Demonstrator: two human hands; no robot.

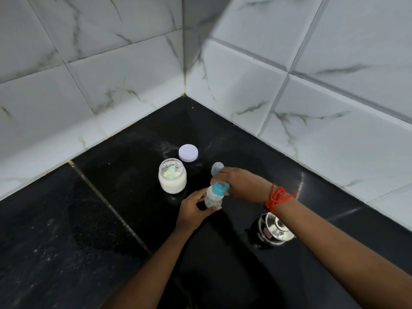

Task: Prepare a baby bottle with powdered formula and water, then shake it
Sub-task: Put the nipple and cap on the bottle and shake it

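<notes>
A small baby bottle [213,198] with a teal collar and milky contents stands on the black counter [124,170]. My left hand [192,207] grips its lower body. At the top, my right hand [242,184] holds the teal collar [219,188]. Behind the right hand lies the bottle's clear dome cap [216,167]. To the left, the open jar of white formula powder [172,179] has a pale green scoop [172,171] resting inside. The jar's lilac lid [188,152] lies flat behind it.
A steel kettle with a shiny lid [275,229] stands on the counter under my right forearm. Marble-look tiled walls [133,85] meet in a corner behind the objects. Some white powder is scattered on the counter near the lid.
</notes>
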